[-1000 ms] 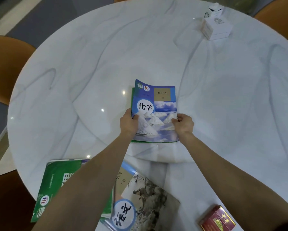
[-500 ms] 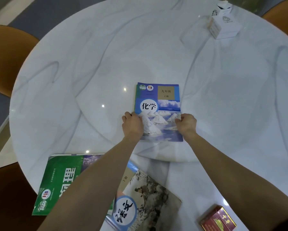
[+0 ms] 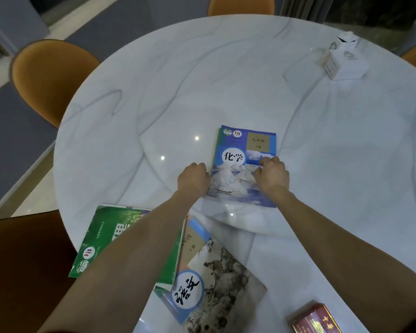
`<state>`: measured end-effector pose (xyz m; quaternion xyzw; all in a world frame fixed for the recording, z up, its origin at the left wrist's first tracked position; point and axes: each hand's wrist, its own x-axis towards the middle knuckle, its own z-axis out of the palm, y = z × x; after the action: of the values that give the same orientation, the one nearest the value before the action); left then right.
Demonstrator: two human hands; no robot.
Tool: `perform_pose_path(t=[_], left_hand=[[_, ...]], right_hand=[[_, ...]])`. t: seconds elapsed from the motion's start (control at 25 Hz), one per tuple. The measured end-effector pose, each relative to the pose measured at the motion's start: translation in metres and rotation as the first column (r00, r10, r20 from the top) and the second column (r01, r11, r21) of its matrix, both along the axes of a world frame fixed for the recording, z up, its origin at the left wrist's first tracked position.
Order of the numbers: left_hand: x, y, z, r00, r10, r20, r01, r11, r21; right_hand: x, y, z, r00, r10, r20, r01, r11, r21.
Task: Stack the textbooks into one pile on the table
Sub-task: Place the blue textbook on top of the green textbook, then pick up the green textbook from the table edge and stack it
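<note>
A blue chemistry textbook (image 3: pixel 244 150) lies flat near the middle of the white marble table (image 3: pixel 202 80), with the green edge of another book showing under its left side. My left hand (image 3: pixel 193 177) is curled against the book's left edge. My right hand (image 3: pixel 272 174) rests on the cover near its right edge, fingers bent. Near the front edge lie a green textbook (image 3: pixel 106 239), partly under my left forearm, and a language textbook (image 3: pixel 216 280) with an ink painting on it, its left edge overlapped by the green one.
A red box (image 3: pixel 316 319) sits at the front right. A white tissue box (image 3: pixel 345 60) stands at the far right. Orange chairs (image 3: pixel 48 75) ring the table at the left, back and right. A dark brown surface lies at the lower left.
The blue book now lies flat on the pile. My left hand slid off the cover to its left edge, and my right hand moved further up onto the cover.
</note>
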<state>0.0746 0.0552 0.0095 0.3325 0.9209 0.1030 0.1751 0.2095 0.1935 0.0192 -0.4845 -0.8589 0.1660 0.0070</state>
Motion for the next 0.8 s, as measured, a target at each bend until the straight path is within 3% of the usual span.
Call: perform_pose_path(t=[0.16,0.4,0.8], left_hand=[[-0.008,-0.030,0.014,0.997,-0.032,-0.073,0.032,0.999,0.000],[-0.012,-0.094,0.032,0.985,0.075,-0.155,-0.075,0.997,0.008],[0.004,-0.217,0.030,0.924,0.362,-0.128,-0.361,0.932,0.028]], right_hand=[[-0.018,-0.029,0.018,0.985,0.171,-0.031,-0.172,0.985,-0.020],[-0.048,-0.086,0.035,0.898,0.435,-0.067,-0.438,0.898,-0.036],[-0.097,-0.181,0.029,0.618,0.785,0.037,-0.780,0.619,-0.091]])
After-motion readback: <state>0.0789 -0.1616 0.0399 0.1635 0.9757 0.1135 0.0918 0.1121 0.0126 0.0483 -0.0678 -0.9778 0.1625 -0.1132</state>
